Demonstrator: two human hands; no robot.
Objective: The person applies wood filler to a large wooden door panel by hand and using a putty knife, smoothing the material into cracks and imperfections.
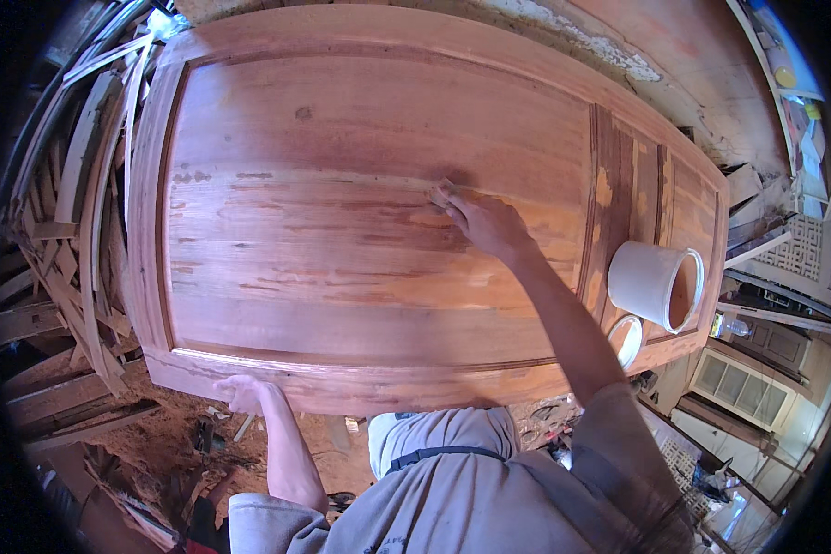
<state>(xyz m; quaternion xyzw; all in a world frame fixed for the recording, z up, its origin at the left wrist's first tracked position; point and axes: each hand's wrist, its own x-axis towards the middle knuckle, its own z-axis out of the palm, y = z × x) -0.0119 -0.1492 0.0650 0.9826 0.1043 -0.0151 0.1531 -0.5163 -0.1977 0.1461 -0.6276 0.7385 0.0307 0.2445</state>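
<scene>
A large wooden panel door (369, 120) lies flat before me, its wide panel streaked with orange-brown filler. Over the middle of that panel is my right hand (480, 220), its fingers pinched together and pressed to the wood. Something small and thin seems to be between the fingertips, mostly hidden by them. My left hand (243, 392) rests at the door's near edge, toward the left corner, with its fingers laid along the wood and no tool in it. On the door's right part, a white plastic bucket (639, 282) lies on its side, its mouth facing right. Beside it is a round white lid (626, 342).
Scrap boards (88, 185) are heaped along the door's left end. Reddish debris covers the ground (175, 420) below the near edge. A wall (674, 65) runs behind the far right side. More planks and a white louvred frame (743, 388) stand at the right.
</scene>
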